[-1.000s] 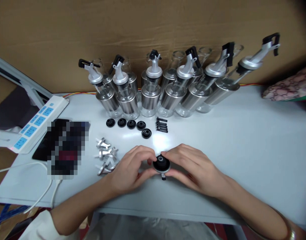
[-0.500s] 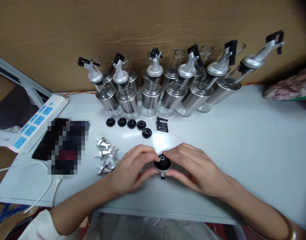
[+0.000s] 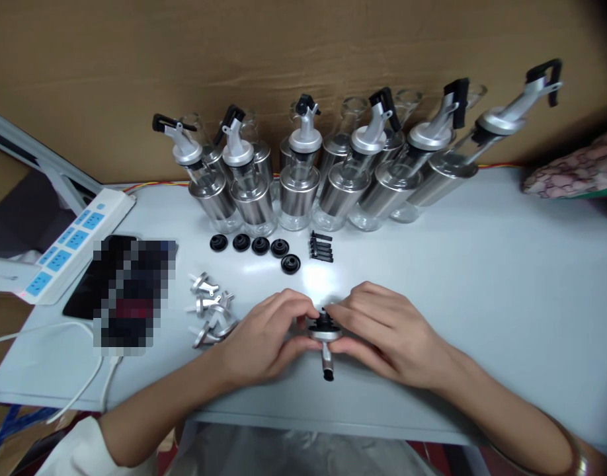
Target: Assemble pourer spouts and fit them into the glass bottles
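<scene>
Between both hands is a silver pourer top (image 3: 326, 350) with a ribbed black stopper (image 3: 324, 322) on its upper side and its spout pointing down toward the table's front edge. My left hand (image 3: 268, 334) pinches it from the left, and my right hand (image 3: 387, 330) grips it from the right, fingertips at the stopper and thumb under the disc. Several silver spout pieces (image 3: 211, 307) lie beside my left hand. Behind the hands are several round black stoppers (image 3: 260, 246) and a small stack of black levers (image 3: 322, 248).
Several glass bottles with steel sleeves (image 3: 299, 188) stand along the cardboard wall (image 3: 283, 46), the front ones with pourers. At the left are a white power strip (image 3: 68, 244), a dark phone (image 3: 92, 284), a blurred-out item and white cables (image 3: 88, 383). A patterned cloth item (image 3: 576, 165) lies far right.
The pourer top has tilted between my fingers: its spout now shows at full length below the disc, and the stopper is seen from the side. Both hands stay nearly in place.
</scene>
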A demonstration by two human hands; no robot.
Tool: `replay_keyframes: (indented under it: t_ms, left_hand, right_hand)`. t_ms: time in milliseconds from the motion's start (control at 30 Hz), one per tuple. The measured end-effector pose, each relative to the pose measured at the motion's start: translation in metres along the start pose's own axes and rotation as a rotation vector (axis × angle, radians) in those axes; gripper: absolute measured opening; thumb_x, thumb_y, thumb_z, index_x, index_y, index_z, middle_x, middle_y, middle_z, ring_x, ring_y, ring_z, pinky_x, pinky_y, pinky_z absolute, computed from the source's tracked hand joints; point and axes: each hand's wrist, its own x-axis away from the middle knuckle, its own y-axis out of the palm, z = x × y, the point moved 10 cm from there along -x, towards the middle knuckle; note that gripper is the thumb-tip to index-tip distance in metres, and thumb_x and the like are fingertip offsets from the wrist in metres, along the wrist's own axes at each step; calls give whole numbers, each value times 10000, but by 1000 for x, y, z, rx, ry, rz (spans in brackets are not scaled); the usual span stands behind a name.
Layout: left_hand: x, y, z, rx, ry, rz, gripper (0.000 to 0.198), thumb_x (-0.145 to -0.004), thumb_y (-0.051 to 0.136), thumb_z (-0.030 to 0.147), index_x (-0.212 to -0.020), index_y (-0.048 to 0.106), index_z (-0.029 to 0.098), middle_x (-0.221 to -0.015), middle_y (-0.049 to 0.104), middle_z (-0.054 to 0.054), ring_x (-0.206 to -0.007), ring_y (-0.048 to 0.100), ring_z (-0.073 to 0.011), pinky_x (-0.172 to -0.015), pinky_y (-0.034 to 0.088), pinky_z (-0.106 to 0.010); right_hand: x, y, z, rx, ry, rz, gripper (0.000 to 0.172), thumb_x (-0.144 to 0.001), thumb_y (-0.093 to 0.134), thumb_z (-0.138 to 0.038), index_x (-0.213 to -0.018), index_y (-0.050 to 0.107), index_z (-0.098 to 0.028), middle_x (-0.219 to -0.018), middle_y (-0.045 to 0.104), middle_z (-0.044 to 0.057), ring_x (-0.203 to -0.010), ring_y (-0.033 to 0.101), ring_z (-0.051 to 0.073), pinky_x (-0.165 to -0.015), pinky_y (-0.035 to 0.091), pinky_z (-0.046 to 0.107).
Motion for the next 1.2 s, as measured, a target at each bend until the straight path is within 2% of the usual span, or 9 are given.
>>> replay_keyframes:
  t_ms: [200,300,467,633,733,800,933,1100,1200]
  left_hand:
    - [6,2,0,12,27,45,176,-981,441,282,-1125,491,195,-788,621,-22,-678,589,-160,-684,520,-308]
    - [11,5,-8,158,-78,70,184,-964,479,251,-1141,466,204,-807,611,-18,-691,608,-144,-647,517,-271]
    - [19,15,-26,401,-297,82,140,-925,541,240,-974,411,215,-780,541,13,-652,561,-99,-569,476,-209]
    - [21,12,-36,478,-392,127,166,-928,535,269,-894,380,221,-720,482,44,-610,508,-81,-553,434,-194]
    - [23,10,-41,451,-433,153,168,-930,539,281,-883,389,220,-725,483,44,-593,504,-79,-504,397,-177]
    - [22,7,-38,401,-391,160,154,-926,549,267,-888,407,220,-726,508,43,-597,525,-84,-528,422,-191]
    - [15,2,-26,276,-252,150,88,-924,551,220,-937,465,215,-758,589,22,-634,584,-103,-576,469,-210]
    - [6,-4,-5,78,-21,139,100,-913,569,210,-995,513,199,-692,565,33,-609,547,-108,-596,472,-223]
    - [5,-8,1,-62,44,155,156,-922,577,269,-1057,546,200,-799,541,4,-688,551,-110,-631,500,-220]
  right_hand:
    - [1,6,2,32,15,-28,344,-1017,373,-315,-815,595,-149,-623,610,18,-533,496,127,-617,433,279]
    - [1,11,5,23,47,-65,391,-1025,328,-276,-738,571,-171,-587,576,-1,-508,480,121,-619,434,276]
    - [2,22,12,21,122,-154,411,-1023,322,-248,-712,579,-172,-593,589,-5,-518,502,118,-662,437,288]
    - [2,6,12,-18,128,-28,276,-989,355,-172,-859,598,-161,-668,635,19,-590,549,132,-703,437,320]
    - [2,-1,7,-80,94,27,228,-996,388,-266,-915,571,-154,-674,622,22,-605,547,144,-683,452,329]
    - [2,-3,5,-83,98,46,182,-972,476,-309,-909,559,-160,-674,620,19,-605,543,147,-672,465,327]
    - [3,-4,10,-82,170,72,42,-935,513,-182,-939,550,-162,-741,662,40,-650,584,156,-674,480,316]
    - [6,-6,21,-26,248,105,81,-957,474,-170,-976,552,-179,-777,686,39,-693,620,167,-674,489,308]
    - [9,-4,30,-58,335,88,97,-964,471,-192,-958,568,-186,-754,677,25,-699,624,165,-632,484,279]
